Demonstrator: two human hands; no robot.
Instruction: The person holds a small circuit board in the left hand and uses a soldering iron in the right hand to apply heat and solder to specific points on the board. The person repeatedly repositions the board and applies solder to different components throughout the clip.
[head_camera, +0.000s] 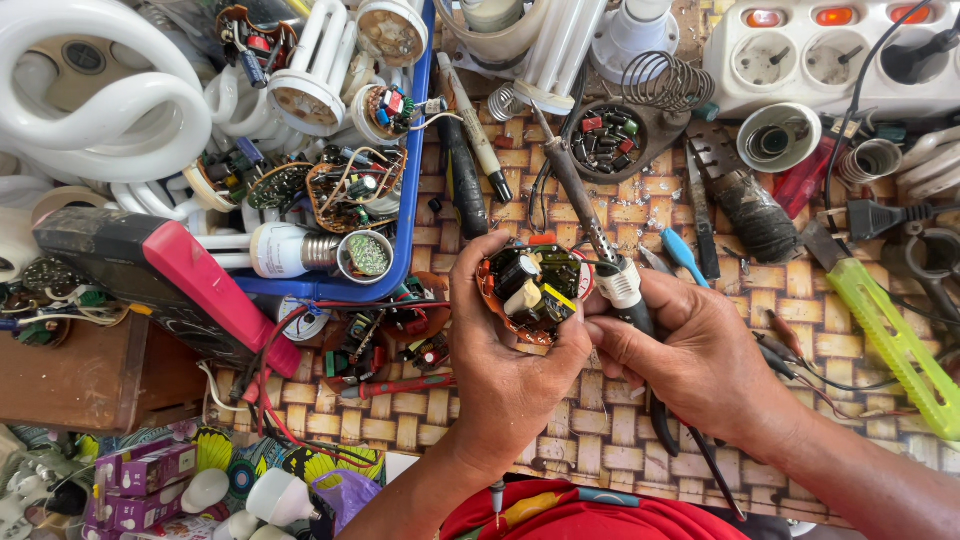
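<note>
The left hand is closed around a round circuit board, cupping it from below with the thumb along its left edge, component side up. The right hand grips a soldering iron by its white collar; the shaft runs up and to the left, past the board's right edge, and its dark cord trails down beneath the wrist. The two hands touch just below the board.

They work above a woven mat of tan and brown squares that covers the surface. No more of the room shows than this crowded bench top.

Just left of the board lie more small boards with red wires, and beyond them a blue tray packed with lamp bases and white spiral tubes. A red and black meter lies slantwise against the tray's lower left corner. Above the hands, a black pen and a small dish of parts sit near a wire coil. A white power strip with lit red switches fills the upper right. To the right lie a blue-handled tool, a black-wrapped tool and, well apart, a green screwdriver. At the lower left are purple boxes and white bulbs. Red cloth shows at the bottom edge.
</note>
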